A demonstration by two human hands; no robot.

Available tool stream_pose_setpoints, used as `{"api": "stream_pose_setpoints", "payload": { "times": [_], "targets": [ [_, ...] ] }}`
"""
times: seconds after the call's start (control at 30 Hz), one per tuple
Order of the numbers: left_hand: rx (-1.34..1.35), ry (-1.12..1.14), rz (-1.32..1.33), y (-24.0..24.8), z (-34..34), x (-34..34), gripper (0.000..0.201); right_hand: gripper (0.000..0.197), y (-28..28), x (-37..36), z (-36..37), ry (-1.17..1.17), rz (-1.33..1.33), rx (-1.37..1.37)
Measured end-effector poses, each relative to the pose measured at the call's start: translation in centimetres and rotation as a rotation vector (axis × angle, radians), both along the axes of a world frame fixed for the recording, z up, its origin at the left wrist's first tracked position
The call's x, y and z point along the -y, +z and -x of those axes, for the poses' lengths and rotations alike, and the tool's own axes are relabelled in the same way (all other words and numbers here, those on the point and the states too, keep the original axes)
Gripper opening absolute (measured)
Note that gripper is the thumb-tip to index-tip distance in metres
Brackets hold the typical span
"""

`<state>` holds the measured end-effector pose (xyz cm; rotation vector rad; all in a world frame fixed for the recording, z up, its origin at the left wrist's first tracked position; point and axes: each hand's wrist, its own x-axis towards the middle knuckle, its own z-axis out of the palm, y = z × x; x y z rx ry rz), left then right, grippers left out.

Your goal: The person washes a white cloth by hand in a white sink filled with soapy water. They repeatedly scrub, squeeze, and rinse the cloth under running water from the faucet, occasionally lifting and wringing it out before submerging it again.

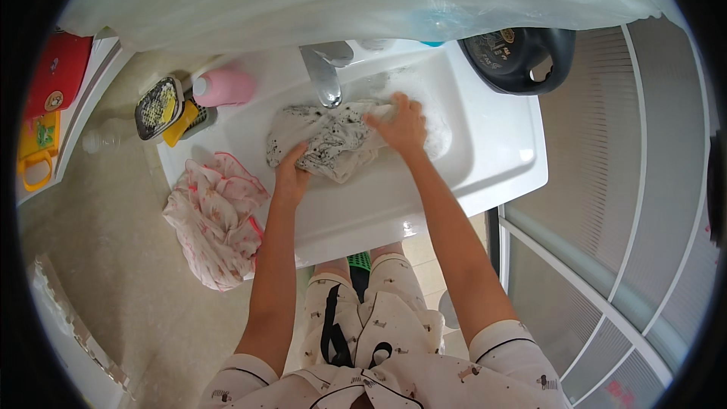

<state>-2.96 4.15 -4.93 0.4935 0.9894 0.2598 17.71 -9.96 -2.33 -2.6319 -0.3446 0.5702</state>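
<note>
A wet white cloth with black markings (333, 136) lies bunched in the white sink (356, 212), below the chrome faucet (326, 79). My left hand (291, 170) grips its near left edge, thumb on top and the other fingers partly hidden by the cloth. At the cloth's right end, my right hand (401, 123) has its fingers bent and closed on the fabric. Whitish suds show in the basin beside my right hand. Whether water runs from the faucet I cannot tell.
A crumpled pink-trimmed patterned cloth (216, 220) hangs over the sink's left corner. A pink bottle (227, 87) and a soap dish with a yellow piece (160, 110) sit at the back left. A black jug (519, 60) lies back right. Ribbed panels (575, 129) stand to the right.
</note>
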Motion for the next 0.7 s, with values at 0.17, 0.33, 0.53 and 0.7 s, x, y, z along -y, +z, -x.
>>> {"api": "stream_pose_setpoints", "payload": {
  "times": [0.17,0.33,0.53,0.7],
  "targets": [
    [0.101,0.036,0.23,1.1,-1.2,2.1,0.046,0.08,-3.4,-4.6,-1.3,-0.1,0.021,-0.349],
    [0.315,0.098,0.35,2.5,-3.5,0.8,0.052,0.053,-2.7,-5.9,7.7,0.218,-0.535,-0.589],
    [0.273,0.183,0.094,-4.2,-0.4,1.6,0.047,0.031,5.7,-5.7,16.3,0.133,-0.461,-0.024],
    [-0.09,0.103,0.093,-0.4,-2.1,2.3,0.044,0.028,0.8,-6.6,10.3,0.125,-0.349,0.012]
  ]
}}
